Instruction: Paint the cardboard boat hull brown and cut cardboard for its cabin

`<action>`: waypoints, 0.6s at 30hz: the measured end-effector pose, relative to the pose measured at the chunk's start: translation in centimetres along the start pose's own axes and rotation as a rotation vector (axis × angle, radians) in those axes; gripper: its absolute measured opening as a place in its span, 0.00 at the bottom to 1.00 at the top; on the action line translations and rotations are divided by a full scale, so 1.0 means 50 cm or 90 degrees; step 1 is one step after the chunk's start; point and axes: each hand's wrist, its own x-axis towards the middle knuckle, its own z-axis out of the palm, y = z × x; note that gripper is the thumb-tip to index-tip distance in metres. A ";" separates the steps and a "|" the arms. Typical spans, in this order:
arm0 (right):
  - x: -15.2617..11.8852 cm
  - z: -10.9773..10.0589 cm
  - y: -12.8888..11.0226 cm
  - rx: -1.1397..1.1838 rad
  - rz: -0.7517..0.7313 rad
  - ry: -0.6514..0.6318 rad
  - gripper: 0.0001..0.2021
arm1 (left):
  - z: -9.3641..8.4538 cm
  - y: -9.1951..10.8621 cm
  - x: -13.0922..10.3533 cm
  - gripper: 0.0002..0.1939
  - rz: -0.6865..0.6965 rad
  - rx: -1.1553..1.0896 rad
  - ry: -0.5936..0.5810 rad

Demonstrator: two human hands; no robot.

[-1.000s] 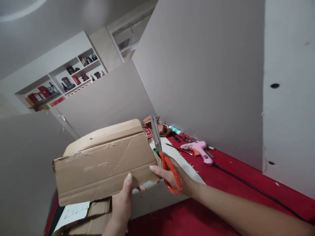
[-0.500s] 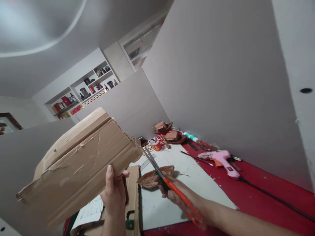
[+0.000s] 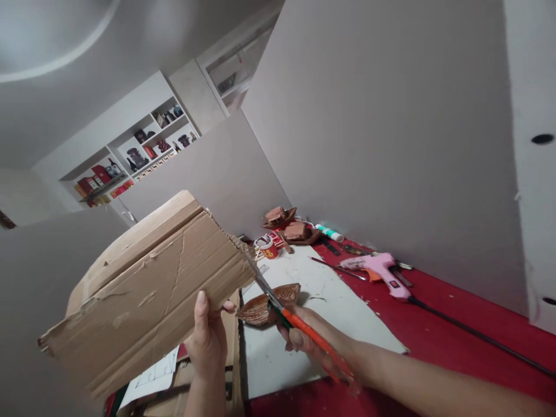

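A large piece of brown corrugated cardboard point(image 3: 143, 289), creased and torn in places, is held up tilted in my left hand point(image 3: 208, 330), thumb on the near face. My right hand point(image 3: 304, 330) is closed around the orange and dark green handles of a pair of scissors point(image 3: 299, 324). Their metal blades reach the ragged right edge of the cardboard; the tips are partly hidden there. Just behind the scissors, a small brown model boat hull point(image 3: 256, 307) lies on a white board point(image 3: 317, 324).
A pink glue gun point(image 3: 384, 272) with a black cord lies on the red tabletop point(image 3: 438, 324) at right. Two roofed model boats point(image 3: 299, 233), a red paper cup point(image 3: 267, 248) and a white-green tube point(image 3: 329, 233) stand farther back. Grey panels point(image 3: 382, 127) enclose the table.
The scissor blades have come onto the cardboard's right edge from just beside it. The cardboard has shifted slightly right, and the view has turned a little.
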 end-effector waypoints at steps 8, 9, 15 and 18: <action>-0.009 0.015 -0.006 0.048 0.016 -0.026 0.31 | -0.005 -0.003 0.007 0.15 -0.012 0.011 -0.022; -0.010 0.017 -0.009 0.052 0.017 -0.026 0.31 | -0.005 -0.003 0.007 0.15 -0.012 0.013 -0.027; -0.015 0.031 -0.031 0.058 0.033 0.006 0.32 | -0.002 -0.007 0.005 0.15 -0.028 0.015 -0.044; -0.019 0.035 -0.043 0.053 0.052 0.027 0.31 | -0.003 -0.009 0.005 0.15 -0.037 0.007 -0.035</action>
